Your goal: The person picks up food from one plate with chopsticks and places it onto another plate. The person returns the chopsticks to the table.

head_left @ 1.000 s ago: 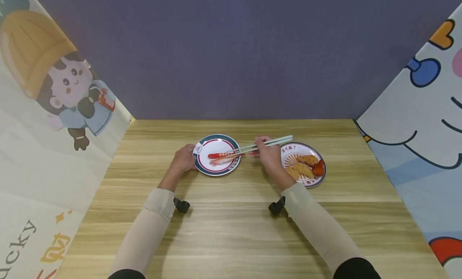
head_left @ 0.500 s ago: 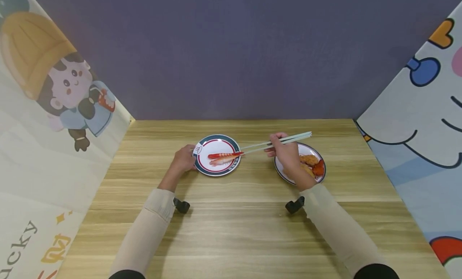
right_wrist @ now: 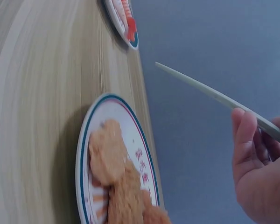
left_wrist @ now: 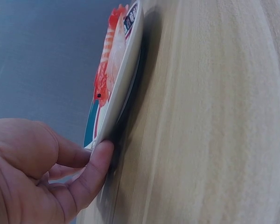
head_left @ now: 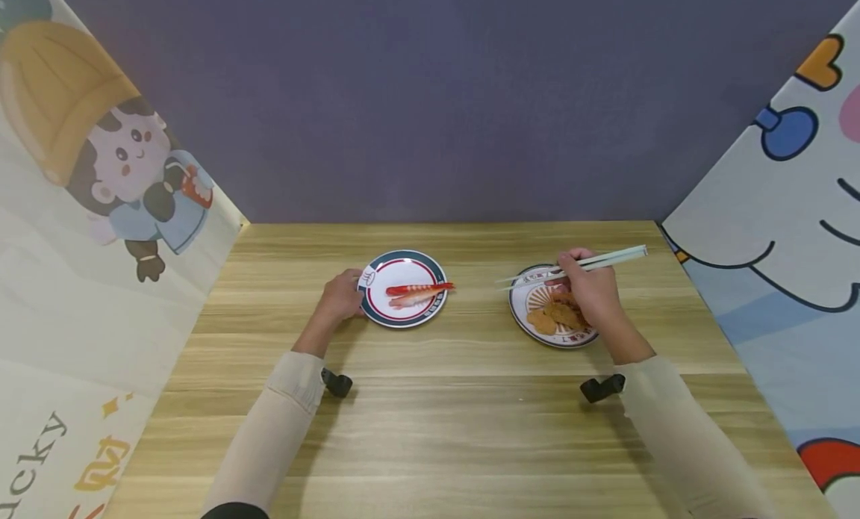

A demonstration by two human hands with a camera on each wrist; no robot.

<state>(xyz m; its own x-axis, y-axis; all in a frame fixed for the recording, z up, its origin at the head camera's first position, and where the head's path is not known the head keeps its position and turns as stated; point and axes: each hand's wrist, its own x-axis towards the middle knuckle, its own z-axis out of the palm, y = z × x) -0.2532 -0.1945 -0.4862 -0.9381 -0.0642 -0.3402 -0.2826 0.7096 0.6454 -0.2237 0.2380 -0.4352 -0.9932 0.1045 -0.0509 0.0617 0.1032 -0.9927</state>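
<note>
My left hand (head_left: pixel 341 295) pinches the left rim of a round white plate with a dark blue-green band (head_left: pixel 403 255). In the left wrist view, thumb and fingers grip the edge of this plate (left_wrist: pixel 124 88), which looks slightly raised there. Two shrimp pieces, a red striped prawn (head_left: pixel 418 287) and a paler one (head_left: pixel 410 301), lie on it. My right hand (head_left: pixel 594 289) holds a pair of pale green chopsticks (head_left: pixel 614 258) above a second white plate (head_left: pixel 519 304). Nothing is between the chopstick tips. That plate bears several fried pieces (right_wrist: pixel 107 154), partly hidden by the hand in the head view.
Both plates stand on a wood-grain table (head_left: pixel 430 429), with a gap of bare wood between them. A dark purple-grey wall (head_left: pixel 443 101) rises behind. Cartoon panels flank the table at left (head_left: pixel 60 317) and right (head_left: pixel 712 190).
My right hand has moved right with the chopsticks, away from the shrimp plate to above the fried-food plate. The shrimp stay on their plate, and the left hand keeps its place.
</note>
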